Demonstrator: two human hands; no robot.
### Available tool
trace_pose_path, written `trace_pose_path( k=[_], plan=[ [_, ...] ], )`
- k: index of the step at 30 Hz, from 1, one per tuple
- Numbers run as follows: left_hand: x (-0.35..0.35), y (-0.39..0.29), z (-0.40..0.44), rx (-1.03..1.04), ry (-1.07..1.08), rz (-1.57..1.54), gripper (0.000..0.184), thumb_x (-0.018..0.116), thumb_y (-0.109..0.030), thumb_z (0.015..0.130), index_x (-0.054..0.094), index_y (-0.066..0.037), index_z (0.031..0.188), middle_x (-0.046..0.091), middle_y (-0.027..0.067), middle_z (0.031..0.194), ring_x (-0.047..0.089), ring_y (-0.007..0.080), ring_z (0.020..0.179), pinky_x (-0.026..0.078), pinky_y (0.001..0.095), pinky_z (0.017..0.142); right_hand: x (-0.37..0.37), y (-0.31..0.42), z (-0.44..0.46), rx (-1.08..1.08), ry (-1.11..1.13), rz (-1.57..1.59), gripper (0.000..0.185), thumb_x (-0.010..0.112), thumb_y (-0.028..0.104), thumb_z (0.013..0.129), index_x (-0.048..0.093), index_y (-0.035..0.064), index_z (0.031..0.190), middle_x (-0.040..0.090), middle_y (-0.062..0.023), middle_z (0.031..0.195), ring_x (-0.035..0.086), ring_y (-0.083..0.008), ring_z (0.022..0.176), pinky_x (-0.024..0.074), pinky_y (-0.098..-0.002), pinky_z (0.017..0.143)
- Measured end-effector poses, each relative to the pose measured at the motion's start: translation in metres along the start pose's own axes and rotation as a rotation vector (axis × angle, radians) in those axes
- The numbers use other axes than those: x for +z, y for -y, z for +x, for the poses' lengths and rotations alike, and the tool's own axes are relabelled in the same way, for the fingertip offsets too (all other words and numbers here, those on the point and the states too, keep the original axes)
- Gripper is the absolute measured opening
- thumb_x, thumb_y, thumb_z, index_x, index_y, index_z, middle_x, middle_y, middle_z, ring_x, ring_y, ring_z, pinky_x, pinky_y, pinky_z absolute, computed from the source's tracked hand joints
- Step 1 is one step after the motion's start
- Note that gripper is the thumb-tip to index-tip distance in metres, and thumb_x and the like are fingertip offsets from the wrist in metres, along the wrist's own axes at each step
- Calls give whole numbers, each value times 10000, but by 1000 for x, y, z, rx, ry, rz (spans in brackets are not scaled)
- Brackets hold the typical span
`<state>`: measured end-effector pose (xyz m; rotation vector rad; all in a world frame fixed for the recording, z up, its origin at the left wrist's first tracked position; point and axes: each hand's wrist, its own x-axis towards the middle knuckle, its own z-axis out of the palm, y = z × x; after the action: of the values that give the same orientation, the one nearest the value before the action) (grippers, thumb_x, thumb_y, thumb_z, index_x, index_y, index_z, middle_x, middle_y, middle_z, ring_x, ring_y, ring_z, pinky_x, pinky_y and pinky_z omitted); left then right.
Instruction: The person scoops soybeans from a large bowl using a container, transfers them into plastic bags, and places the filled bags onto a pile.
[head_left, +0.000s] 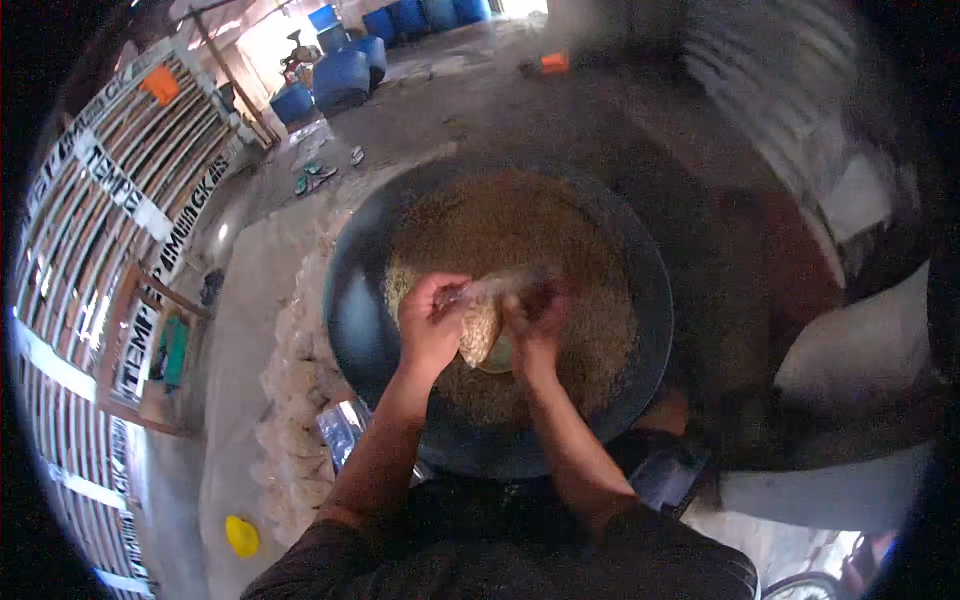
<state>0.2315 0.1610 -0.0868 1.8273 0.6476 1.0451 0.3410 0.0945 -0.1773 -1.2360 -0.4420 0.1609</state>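
Note:
A clear plastic bag (481,328), its lower part filled with pale beans, hangs between my hands above a wide dark round basin (648,270). My left hand (430,312) pinches the bag's upper left side. On the other side, the fingers of my right hand (536,312) are closed on the bag near its top, which is blurred. Loose beans (500,215) cover the basin's bottom. A pale greenish round item (496,360) lies on them, partly hidden behind the bag and my right hand.
Filled clear bags (298,430) line the ledge left of the basin, near shiny plastic sheets (345,432). A yellow object (241,536) lies lower left. Slatted racks (130,190) stand at left, blue barrels (342,78) and sandals (314,180) farther back. A dark object (672,478) is right of my body.

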Motion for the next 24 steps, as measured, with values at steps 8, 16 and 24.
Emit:
trace_pose_path(
  k=[8,16,24],
  plan=[
    [-21,37,-12,-72,30,-25,253,674,41,844,587,-15,1075,651,80,986,632,131,878,523,276,761,8,-33,-21,1060,489,980,593,453,535,992,481,67,1356,616,-111,1278,621,-262,1110,510,-434,959],
    [-176,51,-97,-47,-69,95,742,749,-315,869,393,-37,1458,532,134,1395,485,253,1295,360,435,1104,117,52,-97,1139,922,999,622,444,529,998,405,58,1402,521,-139,1338,559,-306,1181,482,-467,998],
    [-393,41,-205,-510,-757,650,231,582,-140,913,674,-23,1090,748,86,940,698,192,883,522,319,869,220,-42,-176,851,1160,144,551,481,443,983,441,62,1378,552,-129,1282,566,-290,1144,483,-449,980]
  ],
)
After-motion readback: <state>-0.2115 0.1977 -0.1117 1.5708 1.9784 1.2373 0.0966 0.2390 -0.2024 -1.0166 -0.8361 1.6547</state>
